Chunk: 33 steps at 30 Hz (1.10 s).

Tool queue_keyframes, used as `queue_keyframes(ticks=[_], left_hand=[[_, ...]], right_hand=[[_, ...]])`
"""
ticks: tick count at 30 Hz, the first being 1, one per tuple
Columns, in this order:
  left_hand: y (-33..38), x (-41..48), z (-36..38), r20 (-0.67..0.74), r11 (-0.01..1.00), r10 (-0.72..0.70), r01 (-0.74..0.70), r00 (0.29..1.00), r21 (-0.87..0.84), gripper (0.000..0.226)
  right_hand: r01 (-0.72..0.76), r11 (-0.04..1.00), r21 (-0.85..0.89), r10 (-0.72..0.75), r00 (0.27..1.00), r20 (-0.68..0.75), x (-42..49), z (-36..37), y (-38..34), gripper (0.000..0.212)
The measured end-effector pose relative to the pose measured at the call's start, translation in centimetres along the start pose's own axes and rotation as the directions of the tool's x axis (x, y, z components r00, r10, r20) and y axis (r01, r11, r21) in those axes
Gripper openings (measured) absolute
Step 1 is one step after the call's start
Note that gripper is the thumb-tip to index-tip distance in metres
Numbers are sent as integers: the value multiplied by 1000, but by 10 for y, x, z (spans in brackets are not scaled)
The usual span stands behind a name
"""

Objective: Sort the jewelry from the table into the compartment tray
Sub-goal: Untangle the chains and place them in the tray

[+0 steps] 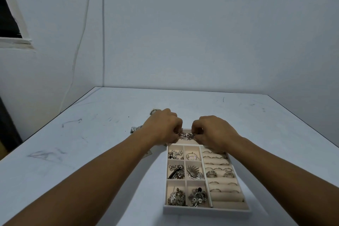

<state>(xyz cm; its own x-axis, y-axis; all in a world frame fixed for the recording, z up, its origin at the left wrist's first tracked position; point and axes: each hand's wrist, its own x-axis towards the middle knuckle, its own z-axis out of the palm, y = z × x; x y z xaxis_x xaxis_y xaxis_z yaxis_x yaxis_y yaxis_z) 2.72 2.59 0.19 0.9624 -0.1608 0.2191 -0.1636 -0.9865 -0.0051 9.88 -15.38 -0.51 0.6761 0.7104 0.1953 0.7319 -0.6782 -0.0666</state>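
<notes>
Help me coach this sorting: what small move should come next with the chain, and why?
Probably lower the chain, pinched between left hand and right hand, into the far compartment of the tray: it hangs stretched directly over that slot.

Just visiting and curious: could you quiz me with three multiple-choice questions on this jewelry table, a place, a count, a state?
1. Where is the chain held? A) over the tray's far end B) over its near edge C) off the table
2. How many small square compartments lie left of the ring rolls? A) four B) six C) nine
3. What do the left hand and right hand do? A) lie flat B) hang idle C) pinch the chain
Answers: A, it hangs above the far compartment; B, two columns of three; C, fingers curl on it.
</notes>
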Motion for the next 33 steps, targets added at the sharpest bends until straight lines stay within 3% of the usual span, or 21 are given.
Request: queue_keyframes(ticks=[6,13,19,28,33], left_hand=[[7,3,4,69,997,76,-73,995,-40,19],[7,1,6,-2,990,73,-72,997,125,25],[0,-2,8,-14,994,22,-21,1000,109,17],[6,1,10,73,995,93,-89,993,-48,22],[4,0,8,75,997,74,-75,994,6,23]], right_hand=[[62,998,-6,-61,998,33,-2,-2,-4,21],[71,994,-78,-70,997,24,-4,-3,-2,23],[30,995,-100,-32,999,-13,-7,-2,1,22],[49,999,-13,-49,999,23,-11,-1,-5,23],[36,999,-13,-36,999,36,-9,-1,-1,21]])
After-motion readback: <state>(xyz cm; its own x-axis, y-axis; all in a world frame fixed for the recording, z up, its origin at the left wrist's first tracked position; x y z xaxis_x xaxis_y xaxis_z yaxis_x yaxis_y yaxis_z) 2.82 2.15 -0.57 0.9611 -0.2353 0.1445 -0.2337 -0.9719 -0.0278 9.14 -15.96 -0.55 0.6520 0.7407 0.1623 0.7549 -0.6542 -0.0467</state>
